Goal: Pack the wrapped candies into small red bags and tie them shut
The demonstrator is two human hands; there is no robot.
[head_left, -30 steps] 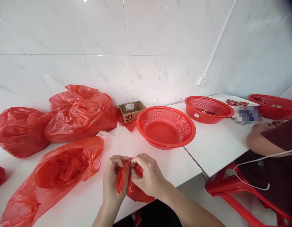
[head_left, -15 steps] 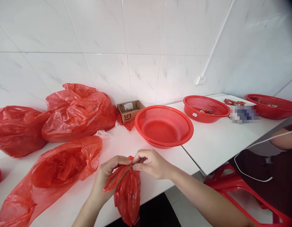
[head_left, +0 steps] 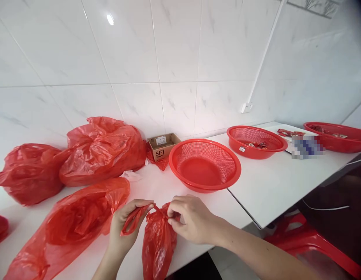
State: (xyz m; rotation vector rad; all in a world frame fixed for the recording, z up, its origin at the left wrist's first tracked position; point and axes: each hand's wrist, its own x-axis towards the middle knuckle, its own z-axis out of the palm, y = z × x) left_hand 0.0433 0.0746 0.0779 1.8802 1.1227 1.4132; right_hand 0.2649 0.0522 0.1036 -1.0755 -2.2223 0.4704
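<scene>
Clearly, the left hand (head_left: 118, 230) has its grip pinched on a loop of the red bag (head_left: 159, 249), the right hand (head_left: 192, 218) pinching its gathered top by the bench (head_left: 152, 186).

White wall tiles (head_left: 133, 46) with faint grey marbling rose behind the counter (head_left: 273, 194), their thin joints running upright and across. A small bright reflection (head_left: 110, 19) gleamed high on the left, and the surface took on a bluish tone toward the right. A slim white cable duct (head_left: 263, 54) slanted down to a wall socket (head_left: 246, 107); near the top right hung a strip of tree-patterned decoration (head_left: 314, 7). A dark seam (head_left: 244, 208) divided the white counter. Below lay pale grey floor (head_left: 231, 262), beside a red plastic stool (head_left: 316, 238).
</scene>
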